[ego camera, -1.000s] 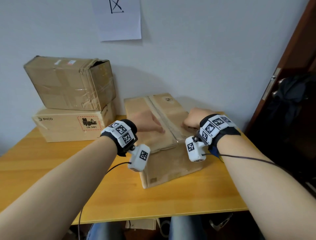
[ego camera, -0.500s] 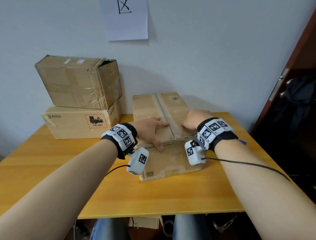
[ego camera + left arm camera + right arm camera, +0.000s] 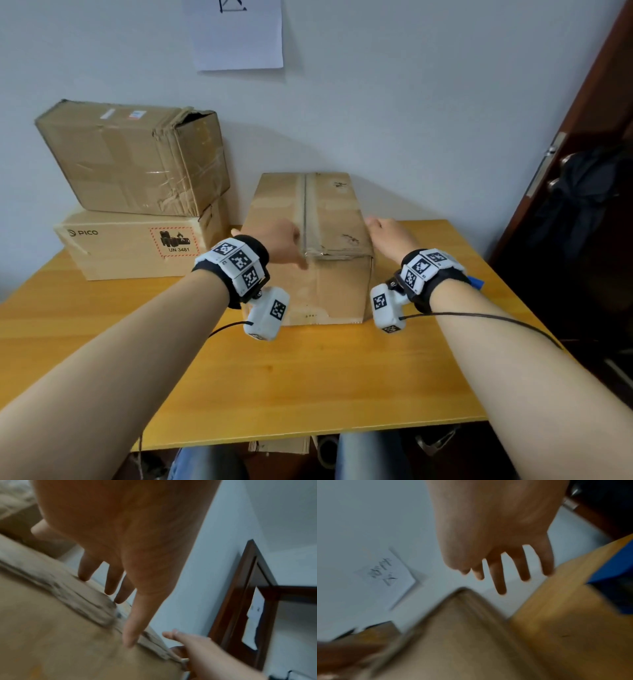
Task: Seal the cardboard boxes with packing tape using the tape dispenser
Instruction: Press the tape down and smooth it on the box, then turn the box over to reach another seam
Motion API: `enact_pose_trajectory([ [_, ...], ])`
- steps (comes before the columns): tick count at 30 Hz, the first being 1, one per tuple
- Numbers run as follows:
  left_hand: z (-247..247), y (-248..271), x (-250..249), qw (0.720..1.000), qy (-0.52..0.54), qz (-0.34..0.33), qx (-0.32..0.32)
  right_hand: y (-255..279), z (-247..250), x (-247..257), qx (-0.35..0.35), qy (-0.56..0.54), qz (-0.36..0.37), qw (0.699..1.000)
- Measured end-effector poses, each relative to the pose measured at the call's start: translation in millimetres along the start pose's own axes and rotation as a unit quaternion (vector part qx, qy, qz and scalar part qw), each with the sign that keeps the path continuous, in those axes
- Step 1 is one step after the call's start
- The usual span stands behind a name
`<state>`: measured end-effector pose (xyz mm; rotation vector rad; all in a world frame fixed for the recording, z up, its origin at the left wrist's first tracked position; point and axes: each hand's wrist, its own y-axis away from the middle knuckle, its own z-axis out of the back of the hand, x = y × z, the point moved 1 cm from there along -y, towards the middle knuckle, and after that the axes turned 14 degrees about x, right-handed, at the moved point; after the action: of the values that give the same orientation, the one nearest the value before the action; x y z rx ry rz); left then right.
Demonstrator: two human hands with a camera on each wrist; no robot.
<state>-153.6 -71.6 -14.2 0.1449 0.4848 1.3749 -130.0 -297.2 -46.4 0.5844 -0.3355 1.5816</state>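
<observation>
Box to seal: a brown rectangular cardboard box (image 3: 308,219) is seen at the centre of the head view, its flaps closed along a middle seam, its near face set well back from the table's near edge.
Left hand: the left hand (image 3: 281,241) is laid flat on the box top left of the seam; in the left wrist view its fingers (image 3: 132,632) are stretched straight and spread, tips touching the cardboard.
Right hand: the right hand (image 3: 388,236) is held at the box's upper right edge; fingers (image 3: 500,577) are shown loosely extended and parted, nothing gripped.
Table: bare room is left on the yellow wooden table (image 3: 308,383) across the lower middle of the frame.
Stack: a worn brown carton (image 3: 133,154) is set upon a pale printed carton (image 3: 133,245) at upper left, just beside the box.
Blue object: a small blue piece (image 3: 476,281) is partly hidden behind the right wrist; what it is cannot be told.
</observation>
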Motion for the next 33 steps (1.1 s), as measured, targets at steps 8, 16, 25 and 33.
enact_pose_trajectory([
  [8, -11, -16, -61, 0.991, -0.091, -0.076, -0.066, -6, 1, -122, 0.068, 0.187, -0.29, 0.936],
  [16, -4, -31, -81, 0.99, -0.112, -0.08, -0.041, -6, -3, -192, 0.011, 0.055, -0.351, 0.935],
  [25, 0, -31, -85, 0.987, -0.13, -0.088, -0.023, -1, -7, -203, 0.001, -0.003, -0.348, 0.937],
  [33, 4, -28, -79, 0.992, -0.028, -0.121, -0.015, -6, 23, -138, -0.149, -0.178, -0.258, 0.938],
])
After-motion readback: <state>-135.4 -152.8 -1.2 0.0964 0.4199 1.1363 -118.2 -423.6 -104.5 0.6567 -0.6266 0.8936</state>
